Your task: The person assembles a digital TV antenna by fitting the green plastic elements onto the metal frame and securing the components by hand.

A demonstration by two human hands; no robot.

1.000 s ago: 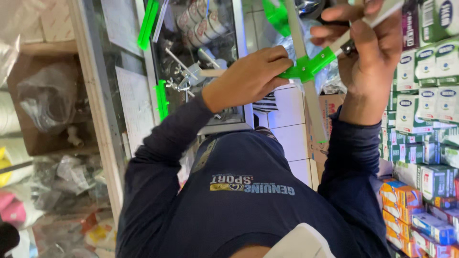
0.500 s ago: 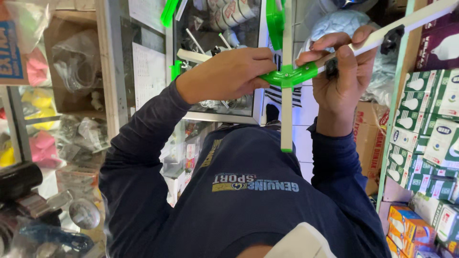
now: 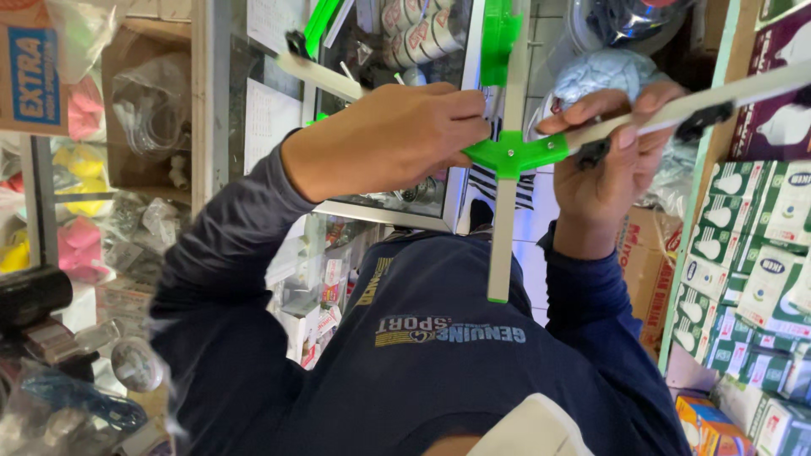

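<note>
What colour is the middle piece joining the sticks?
Bright green hub, seen best in the head view.

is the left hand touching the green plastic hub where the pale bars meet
Touching. The head view shows the left hand with its fingertips pressed onto the green hub, no gap visible between them. The right hand grips a pale bar beside it.

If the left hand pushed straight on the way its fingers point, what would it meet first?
The left hand points rightward; its fingertips already touch the green plastic hub joining the white slats, so that comes first. Beyond it is the right hand.
</note>
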